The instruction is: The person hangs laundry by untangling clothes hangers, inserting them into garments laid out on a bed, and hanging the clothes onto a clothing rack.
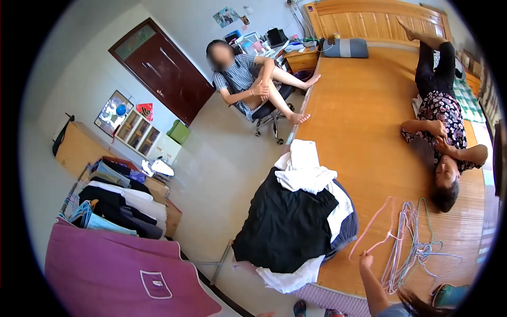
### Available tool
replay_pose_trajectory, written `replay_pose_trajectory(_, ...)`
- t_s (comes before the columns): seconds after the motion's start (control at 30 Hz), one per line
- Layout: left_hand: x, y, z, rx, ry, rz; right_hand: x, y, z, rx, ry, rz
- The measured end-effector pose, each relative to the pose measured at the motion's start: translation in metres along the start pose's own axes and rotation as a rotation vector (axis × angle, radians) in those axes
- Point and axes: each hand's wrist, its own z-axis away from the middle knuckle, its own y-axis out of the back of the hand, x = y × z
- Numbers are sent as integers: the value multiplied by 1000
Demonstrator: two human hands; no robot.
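My right hand (366,259) reaches up from the bottom edge, its fingers closed on the lower end of a pink clothes hanger (391,234) above the bed mat. Just right of that hanger lies a tangled pile of wire hangers (404,248) in several colours. A sliver of skin at the bottom edge appears to be my left hand (266,314); its fingers are cut off by the frame. To the left of my right hand, a black garment (288,222) is spread over white clothes (306,177) at the bed's edge.
One person (243,79) sits on a wheeled chair with feet against the bed (364,116). Another person (443,121) lies on the bed at right. A loaded clothes rack (113,201) and purple cloth (116,269) are at left.
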Motion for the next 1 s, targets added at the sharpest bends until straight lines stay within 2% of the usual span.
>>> replay_pose_trajectory(0.03, -24, -14, 5, -8, 82, -13, -3, 0, 16, -24, 95, -216)
replay_pose_trajectory(0.07, -32, -25, 7, 39, 8, 116, -27, 14, 46, -11, 124, -261)
replay_pose_trajectory(0.13, -42, -48, 13, 97, 357, 619, -44, 25, 78, -16, 117, -332)
replay_pose_trajectory(0.2, -152, -94, 17, -105, 390, 1307, -48, 33, 107, -17, 115, -407)
replay_pose_trajectory(0.23, -138, -90, 19, -120, 391, 1323, -49, 36, 120, -24, 122, -418)
replay_pose_trajectory(0.3, -88, -69, 9, -155, 233, 765, -61, 44, 152, -15, 140, -425)
replay_pose_trajectory(0.37, -100, -72, -7, -253, 187, 771, -90, 61, 191, -370, -59, -539)
replay_pose_trajectory(0.4, -111, -76, -19, -333, 131, 782, -91, 63, 199, -422, -40, -593)
replay_pose_trajectory(0.43, -122, -72, -31, -416, 73, 786, -96, 63, 204, -373, -83, -710)
replay_pose_trajectory(0.47, -125, -62, -44, -437, 64, 787, -108, 70, 215, -324, -13, -734)
replay_pose_trajectory(0.57, -128, -39, -79, -629, -154, 512, -111, 101, 223, -201, 168, -705)
replay_pose_trajectory(0.63, -138, -29, -100, -703, -199, 483, -83, 123, 207, -14, 246, -665)
replay_pose_trajectory(0.7, -128, -7, -113, -727, -248, 456, -66, 146, 209, 323, 587, -345)
replay_pose_trajectory(0.77, -132, -2, -127, -796, -273, 445, -40, 163, 199, 581, 654, -233)
replay_pose_trajectory(0.83, -130, 0, -128, -770, -272, 593, -28, 176, 206, 612, 859, -178)
replay_pose_trajectory(0.87, -126, 1, -127, -779, -286, 622, -23, 180, 216, 607, 686, -69)
replay_pose_trajectory(0.9, -121, -1, -125, -798, -297, 653, -75, 188, 269, 428, 323, -449)
replay_pose_trajectory(0.93, -119, -6, -123, -871, -264, 683, -36, 189, 241, 323, 335, -276)
replay_pose_trajectory(0.97, -118, -10, -119, -928, -217, 705, -16, 181, 236, 624, 761, 188)
replay_pose_trajectory(1.0, -114, -13, -114, -990, -189, 680, -28, 183, 259, 471, 733, 80)
